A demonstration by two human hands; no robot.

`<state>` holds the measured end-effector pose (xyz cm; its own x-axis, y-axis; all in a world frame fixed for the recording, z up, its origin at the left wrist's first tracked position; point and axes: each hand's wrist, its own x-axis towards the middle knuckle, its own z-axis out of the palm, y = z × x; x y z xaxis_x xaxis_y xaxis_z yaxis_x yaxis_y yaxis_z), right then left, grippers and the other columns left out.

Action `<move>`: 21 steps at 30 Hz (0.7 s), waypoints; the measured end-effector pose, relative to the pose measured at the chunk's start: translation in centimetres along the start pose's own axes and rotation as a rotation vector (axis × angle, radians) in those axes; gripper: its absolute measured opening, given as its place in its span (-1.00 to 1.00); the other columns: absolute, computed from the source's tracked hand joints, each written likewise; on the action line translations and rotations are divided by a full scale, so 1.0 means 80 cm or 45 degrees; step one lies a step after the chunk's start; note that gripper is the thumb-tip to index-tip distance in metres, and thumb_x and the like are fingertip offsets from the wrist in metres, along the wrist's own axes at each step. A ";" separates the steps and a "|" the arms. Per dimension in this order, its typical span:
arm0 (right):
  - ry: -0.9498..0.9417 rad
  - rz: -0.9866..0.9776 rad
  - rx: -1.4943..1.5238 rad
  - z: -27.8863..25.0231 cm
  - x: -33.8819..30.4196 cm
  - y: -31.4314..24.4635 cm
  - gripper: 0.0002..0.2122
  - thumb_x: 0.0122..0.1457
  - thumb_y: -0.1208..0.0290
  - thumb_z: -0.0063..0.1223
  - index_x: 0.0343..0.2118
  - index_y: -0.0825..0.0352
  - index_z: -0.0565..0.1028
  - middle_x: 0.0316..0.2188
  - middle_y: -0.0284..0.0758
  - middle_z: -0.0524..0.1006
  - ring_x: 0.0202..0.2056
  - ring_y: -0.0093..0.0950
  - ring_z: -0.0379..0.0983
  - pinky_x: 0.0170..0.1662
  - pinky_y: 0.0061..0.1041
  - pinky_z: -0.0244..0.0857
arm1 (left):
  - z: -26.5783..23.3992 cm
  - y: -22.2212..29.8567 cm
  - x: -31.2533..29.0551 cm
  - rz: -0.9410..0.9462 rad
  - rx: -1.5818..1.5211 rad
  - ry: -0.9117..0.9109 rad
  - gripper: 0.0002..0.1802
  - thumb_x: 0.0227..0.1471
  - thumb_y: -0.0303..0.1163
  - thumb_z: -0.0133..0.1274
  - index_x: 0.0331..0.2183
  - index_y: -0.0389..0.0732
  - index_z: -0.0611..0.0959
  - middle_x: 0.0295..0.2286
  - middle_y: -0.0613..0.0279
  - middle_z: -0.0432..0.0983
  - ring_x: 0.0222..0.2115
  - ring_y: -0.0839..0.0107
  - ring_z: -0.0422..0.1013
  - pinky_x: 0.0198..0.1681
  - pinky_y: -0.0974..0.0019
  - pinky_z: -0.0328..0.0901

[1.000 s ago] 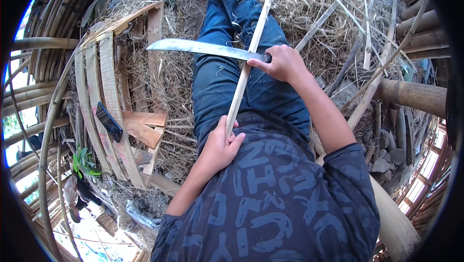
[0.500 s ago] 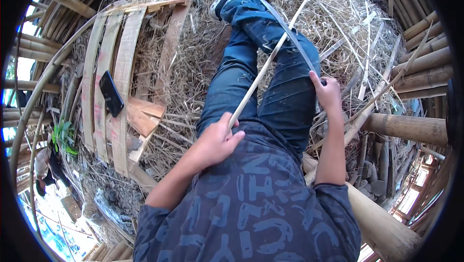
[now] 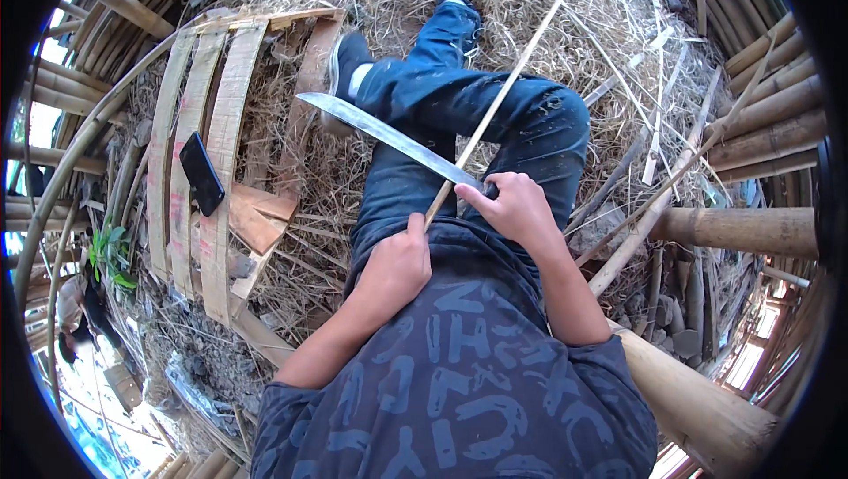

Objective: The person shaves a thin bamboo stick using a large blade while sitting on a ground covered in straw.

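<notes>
My left hand (image 3: 400, 260) is closed round the near end of a long, pale bamboo strip (image 3: 515, 72), close to my waist. The strip slants up and to the right across my legs, its far end above the straw. In my right hand (image 3: 515, 206) is a machete (image 3: 389, 137), gripped at its dark handle, which the fingers mostly cover. Its long grey blade points to the far left and crosses the strip just beyond my left hand. My right thumb lies along the base of the blade. Blade and strip look to be touching at the crossing.
A wooden slat pallet (image 3: 221, 134) lies to the left with a black phone (image 3: 202, 174) on it. Straw and bamboo scraps (image 3: 658, 117) cover the ground. Thick bamboo poles (image 3: 738, 231) stick in from the right. Another person (image 3: 79, 307) is at the far left edge.
My right hand has come left and nearer, swinging the machete from pointing far ahead to lying across the strip. My legs have shifted, with one foot now further left.
</notes>
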<state>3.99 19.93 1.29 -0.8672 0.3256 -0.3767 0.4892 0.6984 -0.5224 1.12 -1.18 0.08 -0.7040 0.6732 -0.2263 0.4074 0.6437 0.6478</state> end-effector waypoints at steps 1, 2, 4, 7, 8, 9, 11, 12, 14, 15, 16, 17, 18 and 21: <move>-0.004 -0.011 -0.033 0.005 0.004 0.001 -0.31 0.01 -0.30 0.03 -0.54 0.48 0.58 -0.57 0.05 0.54 -0.41 -0.02 0.54 -0.30 -0.14 0.41 | 0.005 -0.004 0.000 0.035 -0.057 0.019 -0.86 0.14 -0.49 -0.13 -0.33 -0.39 0.33 -0.67 -0.23 0.45 -0.60 -0.15 0.45 -0.54 -0.09 0.33; -0.008 -0.022 -0.067 0.009 0.009 0.002 -0.30 0.01 -0.30 0.02 -0.54 0.48 0.58 -0.56 0.05 0.54 -0.40 -0.03 0.54 -0.30 -0.14 0.42 | 0.010 -0.008 0.001 0.070 -0.114 0.038 -0.86 0.14 -0.49 -0.14 -0.32 -0.39 0.33 -0.68 -0.22 0.44 -0.61 -0.15 0.44 -0.55 -0.10 0.32; -0.031 -0.036 -0.096 0.014 0.015 0.005 -0.29 0.02 -0.31 0.01 -0.54 0.48 0.58 -0.56 0.05 0.54 -0.40 -0.02 0.54 -0.29 -0.14 0.42 | 0.013 -0.013 0.003 0.059 -0.144 0.031 -0.87 0.15 -0.49 -0.14 -0.32 -0.38 0.33 -0.67 -0.21 0.44 -0.61 -0.15 0.44 -0.55 -0.10 0.32; -0.062 -0.050 -0.118 0.022 0.026 0.016 -0.28 0.02 -0.33 -0.02 -0.53 0.48 0.59 -0.56 0.06 0.54 -0.40 -0.02 0.54 -0.29 -0.13 0.42 | 0.015 -0.014 0.006 -0.028 -0.118 -0.063 -0.86 0.15 -0.48 -0.13 -0.31 -0.37 0.33 -0.66 -0.21 0.44 -0.60 -0.14 0.44 -0.53 -0.07 0.33; -0.069 -0.055 -0.115 0.023 0.029 0.020 -0.27 0.02 -0.34 -0.04 -0.53 0.48 0.59 -0.55 0.06 0.55 -0.39 -0.01 0.54 -0.29 -0.13 0.42 | 0.013 -0.011 0.007 -0.031 -0.130 -0.089 -0.87 0.16 -0.49 -0.14 -0.31 -0.37 0.32 -0.65 -0.22 0.44 -0.59 -0.14 0.44 -0.53 -0.07 0.33; -0.087 -0.047 -0.108 0.024 0.031 0.024 -0.27 0.02 -0.34 -0.04 -0.53 0.48 0.59 -0.55 0.06 0.55 -0.39 -0.01 0.54 -0.29 -0.13 0.42 | 0.013 -0.010 0.006 -0.039 -0.135 -0.121 -0.87 0.16 -0.49 -0.14 -0.31 -0.37 0.32 -0.64 -0.22 0.45 -0.58 -0.14 0.44 -0.53 -0.06 0.33; -0.029 -0.095 -0.184 0.020 0.038 0.035 -0.26 0.03 -0.35 -0.05 -0.51 0.48 0.59 -0.54 0.07 0.55 -0.38 -0.01 0.54 -0.28 -0.12 0.42 | 0.015 -0.010 0.006 -0.027 -0.142 -0.115 -0.87 0.16 -0.49 -0.14 -0.30 -0.38 0.32 -0.63 -0.22 0.45 -0.58 -0.15 0.45 -0.53 -0.07 0.33; -0.019 -0.057 -0.173 0.013 0.042 0.034 -0.26 0.04 -0.36 -0.08 -0.50 0.47 0.59 -0.53 0.07 0.55 -0.37 -0.01 0.54 -0.27 -0.12 0.42 | 0.016 -0.010 0.003 -0.008 -0.149 -0.092 -0.87 0.17 -0.50 -0.15 -0.29 -0.38 0.32 -0.63 -0.23 0.45 -0.57 -0.15 0.45 -0.54 -0.07 0.33; 0.089 -0.046 -0.133 0.013 0.057 0.058 -0.25 0.03 -0.37 -0.09 -0.48 0.48 0.59 -0.53 0.07 0.55 -0.36 -0.02 0.54 -0.25 -0.12 0.42 | 0.014 -0.007 0.000 -0.024 -0.173 -0.097 -0.87 0.16 -0.52 -0.15 -0.25 -0.37 0.33 -0.61 -0.24 0.45 -0.55 -0.16 0.44 -0.52 -0.08 0.31; 0.090 -0.029 -0.130 0.009 0.061 0.060 -0.25 0.03 -0.37 -0.09 -0.48 0.48 0.59 -0.53 0.07 0.55 -0.36 -0.02 0.54 -0.25 -0.12 0.42 | 0.013 -0.004 0.002 -0.026 -0.200 -0.081 -0.85 0.16 -0.54 -0.14 -0.21 -0.37 0.34 -0.59 -0.26 0.45 -0.54 -0.18 0.43 -0.50 -0.09 0.29; 0.070 -0.023 -0.160 0.003 0.064 0.060 -0.24 0.03 -0.38 -0.10 -0.47 0.48 0.60 -0.53 0.07 0.55 -0.34 -0.02 0.54 -0.24 -0.12 0.42 | 0.012 -0.003 0.003 -0.020 -0.201 -0.097 -0.85 0.16 -0.54 -0.14 -0.21 -0.37 0.34 -0.59 -0.26 0.45 -0.54 -0.18 0.43 -0.50 -0.09 0.29; 0.049 -0.019 -0.190 0.000 0.065 0.060 -0.23 0.03 -0.39 -0.11 -0.46 0.48 0.60 -0.52 0.06 0.55 -0.33 -0.03 0.55 -0.23 -0.13 0.42 | 0.011 -0.002 0.004 -0.051 -0.175 -0.115 -0.86 0.16 -0.54 -0.15 -0.21 -0.36 0.35 -0.59 -0.26 0.45 -0.53 -0.18 0.43 -0.50 -0.09 0.29; 0.057 -0.012 -0.186 -0.003 0.067 0.059 -0.23 0.03 -0.39 -0.11 -0.46 0.48 0.60 -0.52 0.06 0.55 -0.33 -0.03 0.55 -0.23 -0.13 0.42 | 0.010 0.000 0.006 -0.079 -0.144 -0.123 -0.86 0.16 -0.54 -0.15 -0.21 -0.36 0.36 -0.59 -0.25 0.45 -0.53 -0.18 0.44 -0.50 -0.10 0.29; 0.022 -0.047 -0.236 -0.006 0.074 0.060 -0.23 0.04 -0.39 -0.12 -0.45 0.47 0.60 -0.50 0.06 0.56 -0.32 -0.04 0.56 -0.22 -0.13 0.42 | 0.009 0.001 0.006 -0.144 -0.143 -0.161 -0.86 0.16 -0.54 -0.15 -0.21 -0.35 0.36 -0.58 -0.24 0.46 -0.52 -0.19 0.44 -0.47 -0.11 0.29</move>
<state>1.19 25.54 -3.08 -0.8864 0.3077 -0.3458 0.4331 0.8149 -0.3851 1.24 -0.54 -0.45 -0.6600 0.6440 -0.3869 0.2574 0.6776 0.6889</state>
